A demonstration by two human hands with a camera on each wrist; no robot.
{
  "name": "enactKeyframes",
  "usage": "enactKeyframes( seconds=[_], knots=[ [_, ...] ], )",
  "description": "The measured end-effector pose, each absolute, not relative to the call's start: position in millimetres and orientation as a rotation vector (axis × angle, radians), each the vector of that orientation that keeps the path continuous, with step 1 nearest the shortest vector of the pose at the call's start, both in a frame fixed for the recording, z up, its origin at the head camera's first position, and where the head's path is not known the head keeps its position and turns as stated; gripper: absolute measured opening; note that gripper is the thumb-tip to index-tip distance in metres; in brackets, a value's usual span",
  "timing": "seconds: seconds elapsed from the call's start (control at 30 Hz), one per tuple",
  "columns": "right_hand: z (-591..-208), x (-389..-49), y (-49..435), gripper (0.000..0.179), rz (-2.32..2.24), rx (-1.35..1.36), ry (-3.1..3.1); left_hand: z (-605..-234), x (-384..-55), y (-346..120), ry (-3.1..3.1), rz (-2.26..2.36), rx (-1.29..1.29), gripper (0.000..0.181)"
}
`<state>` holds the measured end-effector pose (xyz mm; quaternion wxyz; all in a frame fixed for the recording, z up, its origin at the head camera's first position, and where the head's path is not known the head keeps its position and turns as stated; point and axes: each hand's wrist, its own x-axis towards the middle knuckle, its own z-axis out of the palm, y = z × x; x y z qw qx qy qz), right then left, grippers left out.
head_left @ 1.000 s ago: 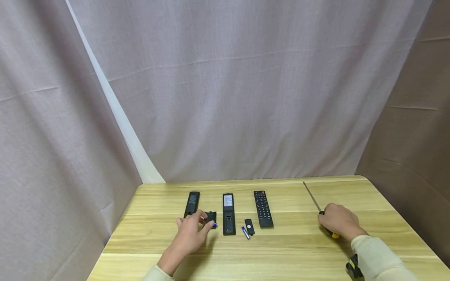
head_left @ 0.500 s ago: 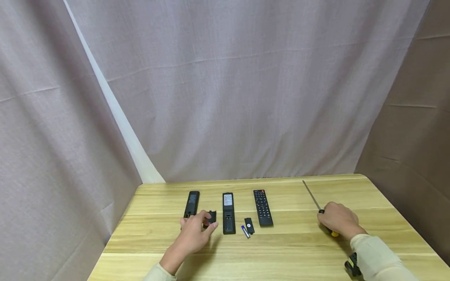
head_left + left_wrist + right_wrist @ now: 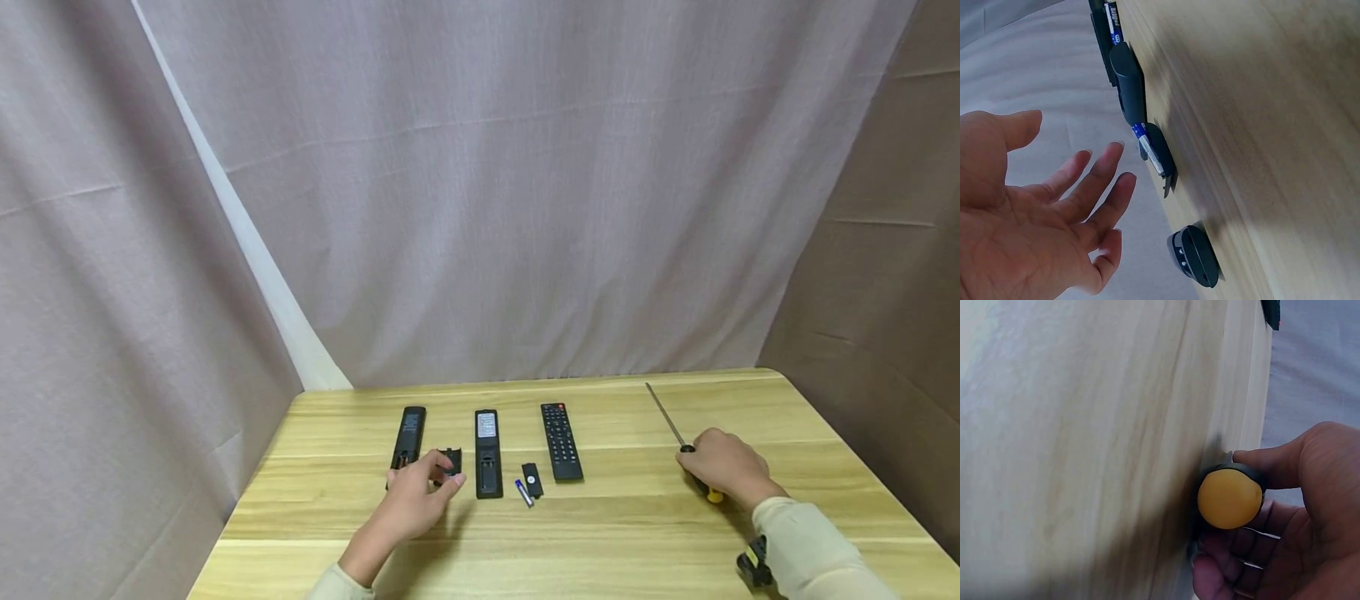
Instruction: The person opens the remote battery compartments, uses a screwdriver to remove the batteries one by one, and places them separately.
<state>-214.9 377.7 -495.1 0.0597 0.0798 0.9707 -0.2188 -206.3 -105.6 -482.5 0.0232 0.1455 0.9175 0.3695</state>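
Note:
My left hand (image 3: pixel 416 497) hovers over the table with fingers loosely spread and nothing in them. Near its fingertips, in the left wrist view, a battery (image 3: pixel 1149 149) lies on a black battery cover (image 3: pixel 1161 150); the hand partly hides the cover in the head view. Left of that is a black remote control (image 3: pixel 409 432), back up, its battery compartment uncovered, its lower end partly behind the hand. At the right, my right hand (image 3: pixel 727 462) grips a screwdriver (image 3: pixel 667 417) by its handle. The handle's yellow end (image 3: pixel 1229 500) faces the right wrist camera.
A second remote control (image 3: pixel 487 429) lies back up in the middle, its compartment uncovered. Beside it are a blue-and-silver battery (image 3: pixel 524 493) and a small cover (image 3: pixel 532 481). A third remote control (image 3: pixel 562 442) lies buttons up. A grey curtain (image 3: pixel 525 208) hangs behind the table.
My left hand has shifted slightly, and its thumb now hides the blue battery end that showed beside it a second ago. My right hand stays nearly still with the screwdriver.

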Motion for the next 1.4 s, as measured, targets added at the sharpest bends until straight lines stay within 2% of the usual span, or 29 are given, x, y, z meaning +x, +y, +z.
enactKeyframes(
  seconds=[0.23, 0.43, 0.77, 1.0, 1.23, 1.4],
  knots=[
    [-498, -214, 381, 0.038, -0.642, 0.264, 2.947, -480, -206, -105, 2.851, 1.138, 0.437, 0.041],
    [-499, -212, 385, 0.044, -0.619, 0.237, 2.953, -479, -205, -105, 2.850, 1.141, 0.420, 0.041],
    [-492, -208, 385, 0.054, -0.606, 0.238, 2.941, -484, -205, -106, 2.831, 1.145, 0.379, 0.032],
    [-487, -203, 384, 0.053, -0.577, 0.268, 2.961, -484, -204, -106, 2.816, 1.143, 0.400, 0.039],
    [-486, -201, 367, 0.073, -0.527, 0.168, 3.129, -482, -203, -105, 2.788, 1.170, 0.387, 0.040],
    [-479, -194, 342, 0.064, -0.598, 0.073, 3.240, -480, -202, -105, 2.803, 1.162, 0.394, 0.040]
  ],
)
